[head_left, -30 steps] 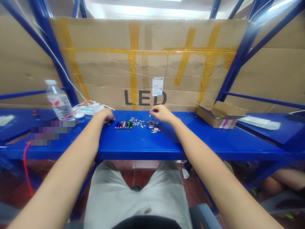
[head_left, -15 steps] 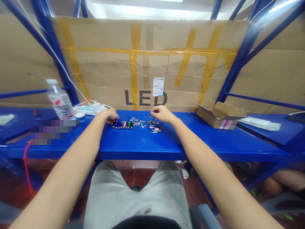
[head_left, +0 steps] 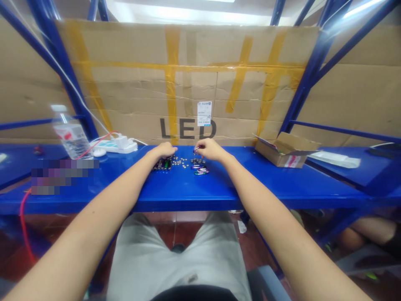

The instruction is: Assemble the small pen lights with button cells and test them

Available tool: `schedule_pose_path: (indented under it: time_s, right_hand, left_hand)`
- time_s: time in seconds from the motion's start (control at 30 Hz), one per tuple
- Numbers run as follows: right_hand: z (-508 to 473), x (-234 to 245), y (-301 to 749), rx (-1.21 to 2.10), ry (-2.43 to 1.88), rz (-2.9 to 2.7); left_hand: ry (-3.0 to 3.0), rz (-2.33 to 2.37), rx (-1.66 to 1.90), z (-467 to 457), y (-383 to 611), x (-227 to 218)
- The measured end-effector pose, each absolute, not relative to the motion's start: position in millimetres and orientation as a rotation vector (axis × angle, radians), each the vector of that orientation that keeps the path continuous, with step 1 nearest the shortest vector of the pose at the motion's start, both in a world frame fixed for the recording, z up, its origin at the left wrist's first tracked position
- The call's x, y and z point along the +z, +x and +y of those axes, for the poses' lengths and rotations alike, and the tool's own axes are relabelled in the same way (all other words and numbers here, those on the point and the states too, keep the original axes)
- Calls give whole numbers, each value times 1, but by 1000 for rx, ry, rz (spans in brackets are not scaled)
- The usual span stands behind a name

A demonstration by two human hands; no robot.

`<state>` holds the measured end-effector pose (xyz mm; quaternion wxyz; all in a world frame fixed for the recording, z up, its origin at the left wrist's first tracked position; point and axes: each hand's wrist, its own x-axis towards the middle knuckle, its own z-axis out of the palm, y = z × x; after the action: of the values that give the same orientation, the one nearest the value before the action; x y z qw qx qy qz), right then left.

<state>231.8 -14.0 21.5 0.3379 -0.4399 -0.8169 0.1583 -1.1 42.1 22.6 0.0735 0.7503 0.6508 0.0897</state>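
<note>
left hand point(head_left: 164, 149) at slim glossy dark-and-green tubes point(head_left: 162, 165), grip unclear | right hand point(head_left: 208, 149) pinching small shiny purplish piece point(head_left: 194, 151) | tubes rowed, presumably for easy reach

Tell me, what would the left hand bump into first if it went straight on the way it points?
Probably the right hand, or the small item it pinches, as the left hand points across toward it. Depth is unclear, so the little metal pieces lying between them might be brushed first.
</note>
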Motion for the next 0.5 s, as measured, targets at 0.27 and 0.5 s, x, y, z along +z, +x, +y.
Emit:
schedule_pose_path:
  time_s: [0.27, 0.5]
  right_hand:
    - [-12, 21, 233, 431, -1141, -2143]
    - [-17, 24, 231, 518, -1188, -2103]
  left_hand:
    - [2263, 1821, 283, 33, 16, 25]
    - [2320, 1758, 523, 38, 10, 18]
